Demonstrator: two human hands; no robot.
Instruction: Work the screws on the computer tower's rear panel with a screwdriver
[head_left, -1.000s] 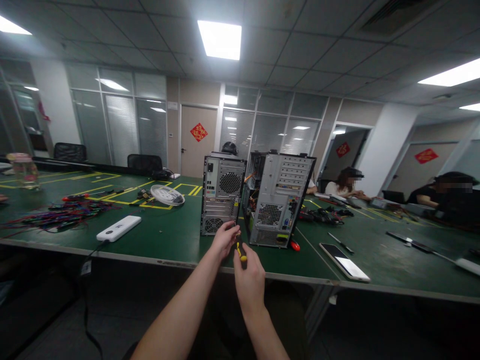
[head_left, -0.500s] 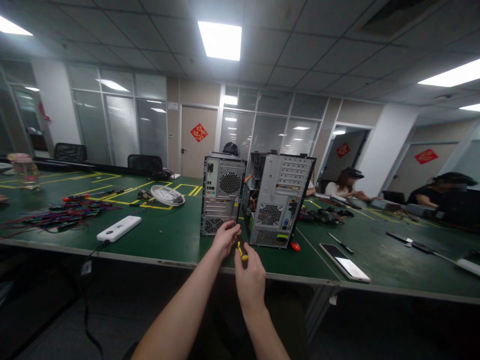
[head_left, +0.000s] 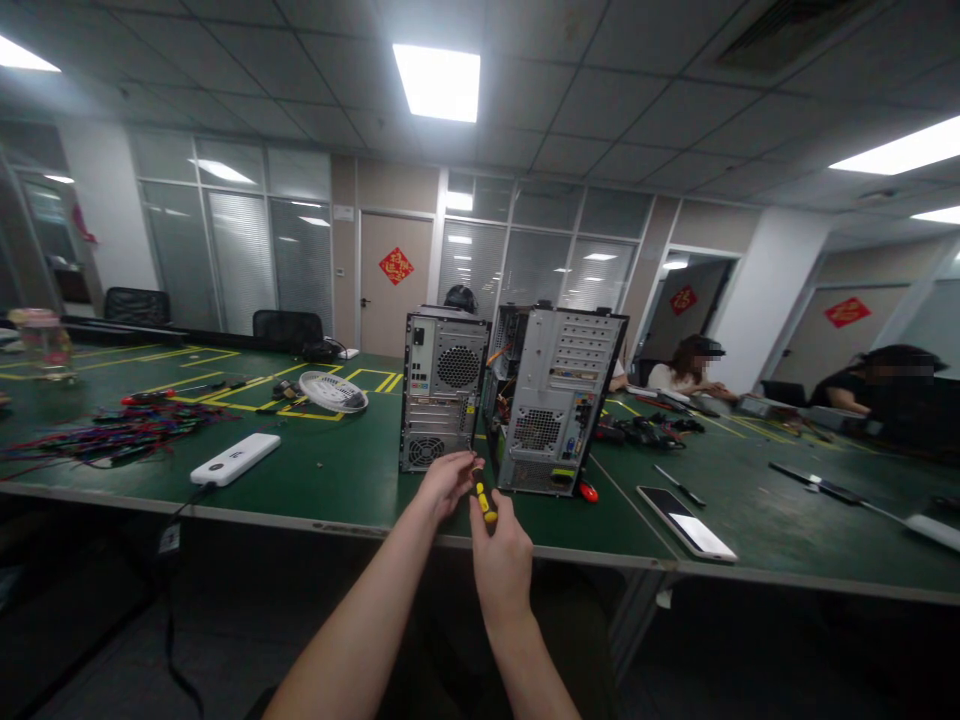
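My right hand is closed around a small yellow-and-black screwdriver, its handle toward me and its other end pointing up at my left fingers. My left hand is pinched together at that far end; whatever sits between its fingertips is too small to make out. Just beyond the hands stand two computer cases with their backs toward me. The left case is upright, close behind my left hand. The right case is opened on its left side, showing wires inside.
On the green table lie a white power bank with a cable, a heap of coloured wires, and a white mesh dish. A phone and a thin tool lie to the right. Two people sit at the far right.
The yellow screwdriver has turned slightly in my right hand, showing more of its handle. Both hands stay almost in place, and the view has shifted a little.
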